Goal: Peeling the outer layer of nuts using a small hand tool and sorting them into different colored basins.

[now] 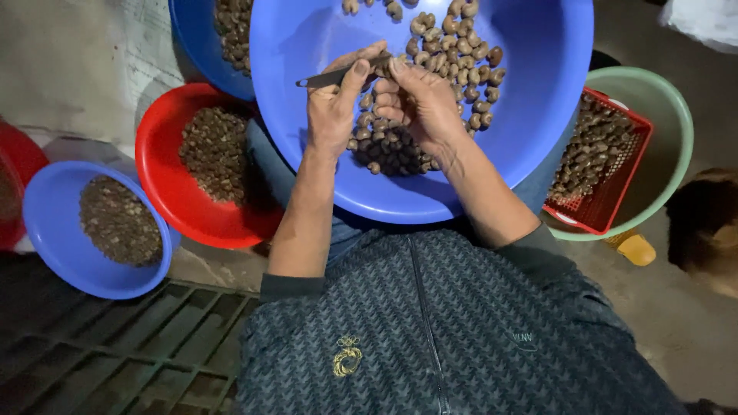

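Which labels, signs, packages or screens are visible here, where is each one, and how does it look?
No packages, signs or screens in view.
Gold emblem: embroidered on the dark patterned jacket, on the left of the zip, a small curled shape.
Small pale mark: on the right of the zip, thin outline, too small to make out.

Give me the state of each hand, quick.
Left hand: closed on a thin grey metal blade.
Right hand: fingers curled shut at the blade's tip, over the big blue plastic basin; what it pinches cannot be told.
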